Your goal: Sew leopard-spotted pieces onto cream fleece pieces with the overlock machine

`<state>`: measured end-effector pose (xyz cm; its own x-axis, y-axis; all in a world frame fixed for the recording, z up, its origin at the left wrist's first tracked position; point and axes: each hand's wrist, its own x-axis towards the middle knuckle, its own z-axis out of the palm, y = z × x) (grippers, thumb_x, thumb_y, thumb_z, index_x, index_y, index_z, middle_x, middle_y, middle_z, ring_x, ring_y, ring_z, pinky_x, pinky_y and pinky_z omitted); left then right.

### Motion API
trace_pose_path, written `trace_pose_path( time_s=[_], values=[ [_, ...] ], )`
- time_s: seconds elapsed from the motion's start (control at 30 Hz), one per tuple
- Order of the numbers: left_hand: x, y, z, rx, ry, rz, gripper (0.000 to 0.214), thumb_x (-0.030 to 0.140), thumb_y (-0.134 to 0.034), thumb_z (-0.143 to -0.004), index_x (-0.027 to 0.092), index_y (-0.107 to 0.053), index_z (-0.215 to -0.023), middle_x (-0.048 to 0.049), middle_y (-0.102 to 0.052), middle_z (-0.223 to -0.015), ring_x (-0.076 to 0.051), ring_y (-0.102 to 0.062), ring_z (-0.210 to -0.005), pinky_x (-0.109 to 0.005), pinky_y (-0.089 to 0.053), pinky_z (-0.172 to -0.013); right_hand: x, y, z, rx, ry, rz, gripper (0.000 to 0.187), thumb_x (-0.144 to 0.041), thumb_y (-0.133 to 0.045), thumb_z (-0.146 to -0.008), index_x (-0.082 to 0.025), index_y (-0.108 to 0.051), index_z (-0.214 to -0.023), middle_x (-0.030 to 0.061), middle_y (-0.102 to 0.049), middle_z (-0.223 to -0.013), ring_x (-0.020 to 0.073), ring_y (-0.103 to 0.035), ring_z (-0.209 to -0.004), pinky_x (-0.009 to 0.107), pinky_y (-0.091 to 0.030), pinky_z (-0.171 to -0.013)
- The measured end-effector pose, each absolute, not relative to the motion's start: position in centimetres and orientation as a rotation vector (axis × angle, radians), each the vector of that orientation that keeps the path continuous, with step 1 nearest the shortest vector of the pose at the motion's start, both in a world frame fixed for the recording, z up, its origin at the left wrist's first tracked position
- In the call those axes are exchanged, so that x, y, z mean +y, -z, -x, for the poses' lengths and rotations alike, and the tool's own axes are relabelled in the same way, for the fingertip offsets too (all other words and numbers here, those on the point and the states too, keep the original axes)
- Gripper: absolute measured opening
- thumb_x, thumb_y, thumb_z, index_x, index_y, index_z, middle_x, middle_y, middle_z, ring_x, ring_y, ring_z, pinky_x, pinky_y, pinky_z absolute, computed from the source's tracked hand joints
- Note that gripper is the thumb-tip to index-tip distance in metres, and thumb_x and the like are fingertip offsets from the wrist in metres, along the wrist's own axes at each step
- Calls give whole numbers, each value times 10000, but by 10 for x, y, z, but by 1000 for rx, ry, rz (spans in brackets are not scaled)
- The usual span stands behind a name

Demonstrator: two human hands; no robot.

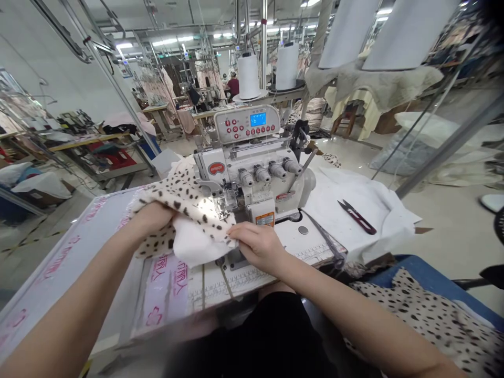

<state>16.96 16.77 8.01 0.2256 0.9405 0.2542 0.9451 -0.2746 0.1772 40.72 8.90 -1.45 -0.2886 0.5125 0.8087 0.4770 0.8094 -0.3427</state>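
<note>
Spare pieces, spotted, low right, lying over something blue; can't tell if bin or seat. Next in, the bed with its ruler marks. Right hand: thumb and fingers pinched together on the near edge of the spotted cloth, just beside the foot. Left hand: tucked into the cloth's fold, fingertips hidden, can't tell whether they grip. Cloth sits left of the machine, partly on the bed, one edge up by the foot, white layer showing beneath the fold.

To do this well, I'd say: edges level before feeding, right pinch light and clear of the needle area, left hand bearing the bulk so nothing drags. Guide, don't pull; that plush-looking stuff probably stretches. Check the white layer isn't folded under.

Snips lie right, on white cloth, apart from both hands. Panel lit, on top of the machine. Behind: thread cones. Far off, a person in red.
</note>
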Motion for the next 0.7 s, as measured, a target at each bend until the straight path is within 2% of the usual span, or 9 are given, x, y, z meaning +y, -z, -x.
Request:
trace_pose_path(
  time_s=[0.07, 0.13, 0.17, 0.2, 0.23, 0.3, 0.37, 0.47, 0.7],
  values=[
    [130, -79, -164, -1931, 310, 2480, 358, 380, -426, -799, 93, -622, -715, -20, -626, -698, -192, -600, -676, -341, -490, -656, 88, 14, -409, -1951, 56, 730, 211, -68, -426, -817, -170, -604, -864, 35, -697, -905, 120, -654, -821, 191, -517, -613],
    [89, -75, -172, -1949, 201, 2419, 400, 486, -436, -787, 153, -613, -654, -15, -569, -541, -176, -541, -489, -333, -476, -524, 87, 13, -410, -1957, 102, 713, 188, -95, -439, -834, -172, -610, -845, 34, -704, -910, 122, -661, -823, 203, -531, -655],
    [72, -71, -181, -1865, 318, 2427, 368, 491, -440, -791, 176, -616, -717, -19, -594, -597, -173, -543, -491, -320, -471, -497, 86, 12, -411, -1959, 109, 704, 179, -109, -444, -840, -171, -613, -839, 37, -704, -916, 124, -663, -825, 208, -536, -671],
    [59, -66, -192, -1630, 512, 2518, 318, 469, -484, -779, 181, -615, -809, -48, -631, -771, -188, -588, -635, -321, -498, -576, 86, 11, -411, -1960, 108, 699, 177, -118, -445, -845, -170, -614, -838, 40, -703, -924, 124, -664, -828, 210, -539, -681],
    [50, -61, -204, -1398, 659, 2554, 301, 423, -520, -772, 173, -604, -916, -84, -620, -946, -225, -591, -843, -364, -501, -738, 85, 10, -412, -1962, 102, 696, 178, -122, -444, -846, -170, -616, -841, 43, -701, -937, 125, -665, -831, 213, -541, -687],
    [47, -48, -223, -1122, 784, 2552, 353, 272, -538, -777, 137, -531, -1103, -121, -542, -1144, -244, -498, -1071, -401, -430, -919, 83, 7, -412, -1966, 83, 700, 184, -118, -441, -844, -171, -616, -856, 48, -695, -965, 127, -663, -839, 219, -540, -702],
    [55, -36, -231, -1026, 775, 2552, 365, 141, -488, -790, 112, -497, -1154, -120, -536, -1159, -227, -470, -1099, -396, -407, -956, 81, 6, -413, -1974, 59, 707, 193, -102, -437, -838, -175, -614, -857, 40, -694, -963, 126, -659, -843, 214, -535, -707],
    [71, -27, -225, -982, 706, 2576, 339, 66, -422, -809, 108, -527, -1128, -99, -567, -1123, -205, -486, -1064, -374, -433, -933, 79, 8, -413, -1986, 31, 693, 199, -79, -433, -831, -174, -607, -837, 23, -698, -925, 116, -655, -836, 193, -524, -695],
    [93, -38, -211, -1068, 658, 2729, 292, 174, -369, -874, 130, -589, -1060, -75, -594, -1112, -184, -507, -1054, -360, -452, -916, 89, 6, -413, -2067, 66, 766, 181, -86, -435, -840, -169, -595, -866, 11, -678, -974, 108, -634, -849, 171, -485, -659]
  ],
)
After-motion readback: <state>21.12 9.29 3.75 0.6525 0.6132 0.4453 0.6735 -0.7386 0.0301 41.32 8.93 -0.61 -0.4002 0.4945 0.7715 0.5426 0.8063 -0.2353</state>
